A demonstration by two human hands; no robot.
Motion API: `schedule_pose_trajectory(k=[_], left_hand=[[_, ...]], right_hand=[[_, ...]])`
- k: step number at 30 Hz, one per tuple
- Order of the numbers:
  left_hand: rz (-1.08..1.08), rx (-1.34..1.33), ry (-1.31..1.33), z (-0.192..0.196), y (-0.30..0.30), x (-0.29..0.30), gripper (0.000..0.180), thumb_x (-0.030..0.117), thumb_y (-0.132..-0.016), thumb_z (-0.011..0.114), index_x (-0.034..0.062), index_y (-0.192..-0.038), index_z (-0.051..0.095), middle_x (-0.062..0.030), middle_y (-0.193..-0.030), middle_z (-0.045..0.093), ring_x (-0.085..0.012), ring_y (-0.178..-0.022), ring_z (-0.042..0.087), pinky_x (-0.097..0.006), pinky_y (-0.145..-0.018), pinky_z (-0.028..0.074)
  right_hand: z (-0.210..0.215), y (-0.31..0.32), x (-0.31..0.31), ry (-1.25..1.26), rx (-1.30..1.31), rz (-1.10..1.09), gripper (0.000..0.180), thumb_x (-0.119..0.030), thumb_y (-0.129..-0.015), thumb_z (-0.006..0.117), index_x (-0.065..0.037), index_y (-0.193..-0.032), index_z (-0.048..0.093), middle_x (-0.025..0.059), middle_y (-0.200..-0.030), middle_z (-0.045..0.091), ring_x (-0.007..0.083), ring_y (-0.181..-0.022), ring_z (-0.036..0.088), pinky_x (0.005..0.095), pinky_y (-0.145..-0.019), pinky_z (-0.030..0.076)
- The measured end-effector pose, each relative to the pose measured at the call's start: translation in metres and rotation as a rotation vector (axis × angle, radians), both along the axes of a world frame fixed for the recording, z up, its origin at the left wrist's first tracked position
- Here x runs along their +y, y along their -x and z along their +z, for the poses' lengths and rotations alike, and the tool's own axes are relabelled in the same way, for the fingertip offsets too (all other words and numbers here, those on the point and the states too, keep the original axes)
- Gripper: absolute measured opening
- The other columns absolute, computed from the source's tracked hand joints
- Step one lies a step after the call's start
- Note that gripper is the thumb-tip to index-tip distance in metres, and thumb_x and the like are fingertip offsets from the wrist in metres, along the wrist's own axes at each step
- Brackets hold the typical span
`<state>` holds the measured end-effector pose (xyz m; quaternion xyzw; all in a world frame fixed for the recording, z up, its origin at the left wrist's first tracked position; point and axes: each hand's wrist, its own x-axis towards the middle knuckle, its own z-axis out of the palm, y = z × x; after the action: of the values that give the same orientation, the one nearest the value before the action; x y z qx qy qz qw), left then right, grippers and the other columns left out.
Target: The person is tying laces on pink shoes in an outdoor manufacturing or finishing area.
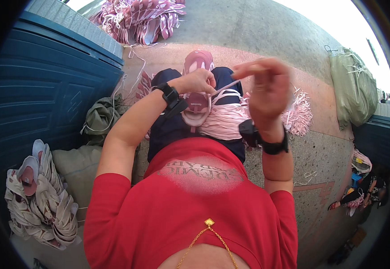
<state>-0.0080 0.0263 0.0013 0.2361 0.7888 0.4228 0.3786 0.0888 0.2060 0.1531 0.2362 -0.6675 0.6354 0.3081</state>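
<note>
Across the lap, on dark trousers point(161, 139), lies a pink shoe point(197, 102), straight ahead of the body and a little left of the midpoint between the two hands. Its long axis runs nearly straight out from the waist: what looks like the toe is at the far end, and the rounded opening is at the near end, close to the red shirt point(190, 179).

The left hand point(200, 81) is the nearer one. It comes in from the left and lies over the middle of the shoe, fingers bent down toward the right side; whether they pinch the lace or the shoe itself, I cannot tell. The right hand point(269, 85) is well apart from it, off to the right and seemingly raised above the lap. It is blurred, but thumb and finger appear closed on a pale lace point(225, 88).

That lace is what the coming pull seems to turn on: it spans the gap between the hands as a straight line, slanting up and rightward from the left fingertips, across the shoe's long axis rather than along it. Just right of the shoe, beneath this line, a bundle of pink laces point(226, 120) rests on the lap.
</note>
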Motion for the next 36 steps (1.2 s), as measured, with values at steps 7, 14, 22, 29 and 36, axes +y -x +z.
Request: schedule_pose_trajectory(k=[7,14,22,29,36], left_hand=[[0.084,0.76,0.285,-0.023,-0.012,-0.055,0.018,0.02,-0.094,0.058,0.0057,-0.099,0.069,-0.0168,-0.09,0.07,-0.0416,-0.086,0.063,-0.048,-0.08,0.052],[0.145,0.518,0.186,-0.026,-0.029,-0.089,0.041,0.011,-0.088,0.065,0.0045,-0.128,0.058,-0.0072,-0.083,0.067,-0.0242,-0.08,0.059,-0.036,-0.076,0.05],[0.561,-0.375,-0.178,-0.004,-0.023,-0.111,0.047,0.004,-0.084,0.061,0.0015,-0.131,0.055,-0.0018,-0.078,0.062,-0.0059,-0.059,0.048,-0.021,-0.054,0.037],[0.683,-0.452,-0.272,-0.011,-0.022,-0.118,0.043,0.004,-0.085,0.058,0.0013,-0.128,0.056,-0.0022,-0.074,0.06,-0.0063,-0.054,0.044,-0.021,-0.048,0.033],[0.445,-0.188,-0.025,0.0,-0.018,-0.082,0.038,0.014,-0.089,0.062,0.0024,-0.125,0.062,-0.0051,-0.091,0.068,-0.0117,-0.078,0.058,-0.028,-0.072,0.048]], right_hand=[[-0.004,0.021,0.024,0.392,-0.581,0.139,0.025,-0.027,-0.105,0.056,-0.003,-0.112,0.056,-0.0054,-0.071,0.048,0.0008,-0.054,0.036,0.0178,-0.046,0.029],[-0.149,0.006,-0.044,-0.158,-1.151,0.443,0.015,-0.012,-0.084,0.069,-0.001,-0.093,0.072,-0.0005,-0.074,0.064,0.0064,-0.067,0.057,0.0263,-0.057,0.045],[-0.197,-0.008,-0.094,-1.002,-0.498,-0.049,0.018,-0.018,-0.086,0.063,0.0,-0.09,0.062,0.0167,-0.073,0.067,0.0301,-0.07,0.071,0.0397,-0.06,0.056],[-0.176,0.003,-0.089,-1.014,-0.237,0.13,0.011,-0.012,-0.088,0.058,-0.001,-0.088,0.06,0.0137,-0.071,0.064,0.0283,-0.06,0.066,0.0386,-0.056,0.054],[0.021,0.029,0.034,0.845,-0.715,1.012,0.024,-0.021,-0.099,0.041,-0.014,-0.076,0.04,-0.008,-0.053,0.026,0.0072,-0.044,0.021,0.0272,-0.044,0.02]])
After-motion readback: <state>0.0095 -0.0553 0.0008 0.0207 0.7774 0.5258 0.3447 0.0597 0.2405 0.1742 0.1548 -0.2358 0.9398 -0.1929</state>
